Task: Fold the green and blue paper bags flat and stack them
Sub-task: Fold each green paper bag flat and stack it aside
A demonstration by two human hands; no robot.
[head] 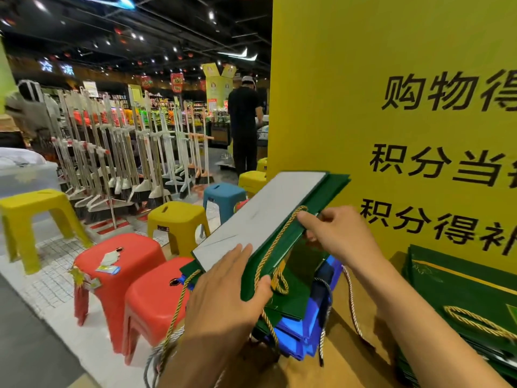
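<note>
Green paper bag (291, 236), half collapsed, is held in mid-air at the centre of the frame above a pile of blue and green bags (296, 334) lying on the brown desk (349, 359), in front of a yellow sign (391, 79). The left hand (223, 289), at lower centre, clamps the bag's near end, fingers spread flat on its grey panel (260, 214) and thumb hooked over the green edge. The right hand (338, 233) pinches the green rim close to the gold rope handle (275, 242).

The bag's long axis runs diagonally from lower centre up toward the sign at centre right. Its grey panel faces the upper left, and the rim with the handle faces the lower right.

The likeliest upset is that the rope, which trails across the green side, gets trapped inside the fold and keeps the bag from lying flat. A skewed crease could follow if the two hands press unevenly along that long diagonal. Cords from the pile dangle over the desk's near edge, and snagging one could drag the stacked bags toward the red stools (120, 256) at lower left.
</note>
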